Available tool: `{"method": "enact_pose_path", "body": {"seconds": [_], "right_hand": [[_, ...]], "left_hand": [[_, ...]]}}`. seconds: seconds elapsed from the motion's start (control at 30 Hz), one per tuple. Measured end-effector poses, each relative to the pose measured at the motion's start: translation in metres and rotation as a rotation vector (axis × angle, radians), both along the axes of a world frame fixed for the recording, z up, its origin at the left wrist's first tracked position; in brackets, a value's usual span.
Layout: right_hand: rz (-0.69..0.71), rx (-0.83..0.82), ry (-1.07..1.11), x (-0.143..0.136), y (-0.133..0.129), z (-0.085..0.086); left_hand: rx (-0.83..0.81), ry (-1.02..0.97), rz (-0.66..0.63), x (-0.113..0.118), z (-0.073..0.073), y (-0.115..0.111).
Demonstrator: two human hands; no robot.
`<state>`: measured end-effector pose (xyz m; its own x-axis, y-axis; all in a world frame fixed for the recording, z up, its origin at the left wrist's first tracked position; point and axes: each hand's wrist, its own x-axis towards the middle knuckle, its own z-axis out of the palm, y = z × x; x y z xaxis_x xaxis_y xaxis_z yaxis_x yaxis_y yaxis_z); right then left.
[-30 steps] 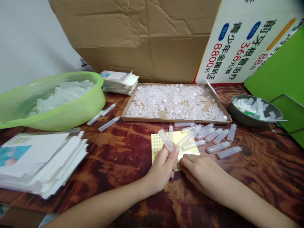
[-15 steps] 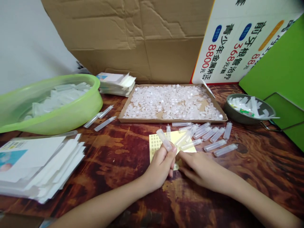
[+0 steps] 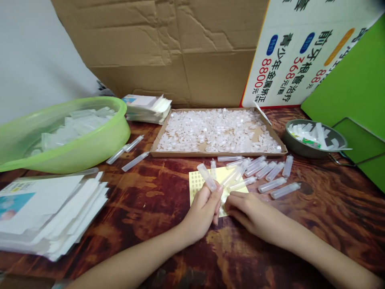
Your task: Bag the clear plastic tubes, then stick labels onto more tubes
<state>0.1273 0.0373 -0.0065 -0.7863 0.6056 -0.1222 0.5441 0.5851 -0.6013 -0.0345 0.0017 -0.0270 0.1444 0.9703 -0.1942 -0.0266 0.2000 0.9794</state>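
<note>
A translucent plastic tube (image 3: 206,177) is gripped between the thumb and fingers of my left hand (image 3: 205,202), tilted up to the left. My right hand (image 3: 248,208) is closed just to the right, its fingertips pinched at the lower part of a yellow sticker sheet (image 3: 197,184); whatever is in the pinch is hidden. Rows of small round printed stickers show on the sheet's left side. Several similar tubes lie on and beside the sheet, one of them (image 3: 272,184) to the right, beyond my right hand.
Behind the sheet sits a shallow cardboard tray (image 3: 218,154) of small clear plastic parts. A green basin (image 3: 99,150) of tubes and a paper stack (image 3: 60,212) occupy the left. At right stands a grey bowl (image 3: 315,149) of plastic pieces. Cardboard (image 3: 210,76) rises behind.
My right hand has drawn slightly away from my left, so the gap between them is wider. The left hand still holds the tube. The view has shifted slightly.
</note>
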Motion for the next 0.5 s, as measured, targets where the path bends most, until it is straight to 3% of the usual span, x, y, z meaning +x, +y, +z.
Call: {"method": "enact_pose_path", "body": {"seconds": [0.17,0.27,0.37,0.5], "right_hand": [[0.014,0.099,-0.11,-0.002,-0.005,0.001],[0.032,0.045,-0.126,0.003,-0.002,0.009],[-0.008,-0.121,-0.025,0.013,0.006,0.021],[-0.138,-0.494,0.259,0.022,0.01,0.034]], "left_hand": [[0.009,0.011,0.002,0.0,0.0,0.0],[0.026,0.041,0.016,0.0,-0.001,-0.001],[0.059,0.127,-0.014,0.0,-0.001,-0.003],[0.122,0.329,-0.078,-0.001,0.003,-0.007]]}}
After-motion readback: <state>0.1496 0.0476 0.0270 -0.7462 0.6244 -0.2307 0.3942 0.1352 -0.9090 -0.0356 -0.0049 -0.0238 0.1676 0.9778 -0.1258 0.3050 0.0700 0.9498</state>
